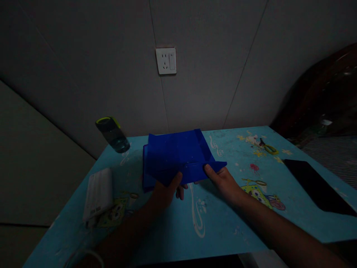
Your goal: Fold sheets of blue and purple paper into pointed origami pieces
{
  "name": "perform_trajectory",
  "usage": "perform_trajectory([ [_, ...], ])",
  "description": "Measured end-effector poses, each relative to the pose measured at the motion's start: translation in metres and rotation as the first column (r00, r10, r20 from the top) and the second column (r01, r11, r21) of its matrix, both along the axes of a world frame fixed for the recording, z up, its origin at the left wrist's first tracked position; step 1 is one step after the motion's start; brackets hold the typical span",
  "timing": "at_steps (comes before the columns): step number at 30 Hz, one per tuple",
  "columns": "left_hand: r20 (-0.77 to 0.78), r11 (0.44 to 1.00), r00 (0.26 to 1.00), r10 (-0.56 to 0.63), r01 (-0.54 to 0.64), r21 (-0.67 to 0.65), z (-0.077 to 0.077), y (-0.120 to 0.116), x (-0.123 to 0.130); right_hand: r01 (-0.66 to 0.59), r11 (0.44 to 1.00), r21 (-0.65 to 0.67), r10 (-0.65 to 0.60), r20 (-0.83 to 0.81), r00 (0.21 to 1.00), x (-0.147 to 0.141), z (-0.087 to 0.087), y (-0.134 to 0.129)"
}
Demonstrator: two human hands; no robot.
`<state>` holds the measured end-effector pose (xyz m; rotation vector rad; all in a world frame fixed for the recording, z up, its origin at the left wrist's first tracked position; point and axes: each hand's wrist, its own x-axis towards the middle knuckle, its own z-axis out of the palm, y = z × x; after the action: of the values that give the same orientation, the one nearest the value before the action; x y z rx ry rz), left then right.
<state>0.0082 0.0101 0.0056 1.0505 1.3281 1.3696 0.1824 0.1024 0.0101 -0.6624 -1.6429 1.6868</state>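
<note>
A blue plastic file folder [178,147] lies above the middle of the table, its near flap raised and bent toward me. My left hand [169,188] grips the lower edge of that flap, thumb on top and fingers curled underneath. Farther right, my right hand [223,180] pinches the same flap near its right end, with the thumb over the front; most of its fingers are hidden behind. Under the folder's left side shows another blue edge [145,175]; whether it belongs to the same folder I cannot tell.
The table [220,230] has a light blue cartoon cover. At left stand a water bottle [114,136] and a white power bank [98,193]. To the right are a flat black object [315,184] and yellow-handled scissors [270,149]. A wall socket [166,60] is behind.
</note>
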Motion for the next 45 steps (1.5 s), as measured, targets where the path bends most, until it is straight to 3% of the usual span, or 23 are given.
perform_trajectory([
  [4, 0.012, 0.999, 1.000, -0.008, 0.009, -0.033, 0.002, 0.000, -0.001, 0.004, 0.999, -0.036, -0.005, -0.025, 1.000, 0.002, 0.000, 0.001],
  [9, -0.004, 0.998, 0.999, 0.038, -0.038, -0.040, 0.003, 0.002, -0.003, 0.051, 0.999, 0.001, -0.051, 0.053, 0.997, 0.002, 0.001, 0.001],
  [13, -0.009, 0.993, 0.994, 0.112, -0.113, -0.041, 0.013, 0.002, -0.003, 0.043, 0.998, 0.049, -0.048, 0.109, 0.993, 0.001, 0.006, -0.001],
  [17, -0.066, 0.996, 0.995, 0.080, -0.082, -0.024, 0.020, 0.001, -0.002, 0.097, 0.995, 0.011, -0.097, 0.145, 0.985, 0.002, 0.009, -0.001],
  [32, -0.037, 0.994, 0.995, 0.091, -0.093, -0.054, 0.015, 0.002, -0.009, 0.204, 0.974, 0.096, -0.223, 0.282, 0.933, 0.006, 0.009, 0.003],
  [36, -0.039, 0.979, 0.982, 0.182, -0.185, -0.089, 0.016, 0.003, -0.007, 0.153, 0.980, 0.125, -0.178, 0.226, 0.958, 0.006, 0.006, 0.004],
  [39, -0.072, 0.972, 0.977, 0.202, -0.209, -0.104, 0.020, 0.002, -0.005, 0.050, 0.996, 0.072, -0.062, 0.178, 0.982, 0.003, 0.003, 0.002],
  [42, -0.065, 0.980, 0.984, 0.167, -0.173, -0.096, 0.019, 0.002, 0.000, -0.100, 0.995, -0.011, 0.100, 0.171, 0.980, -0.002, 0.001, -0.003],
  [45, -0.005, 0.993, 0.994, 0.106, -0.106, -0.054, 0.011, 0.003, 0.002, -0.124, 0.992, -0.002, 0.122, 0.193, 0.974, -0.004, 0.002, -0.008],
])
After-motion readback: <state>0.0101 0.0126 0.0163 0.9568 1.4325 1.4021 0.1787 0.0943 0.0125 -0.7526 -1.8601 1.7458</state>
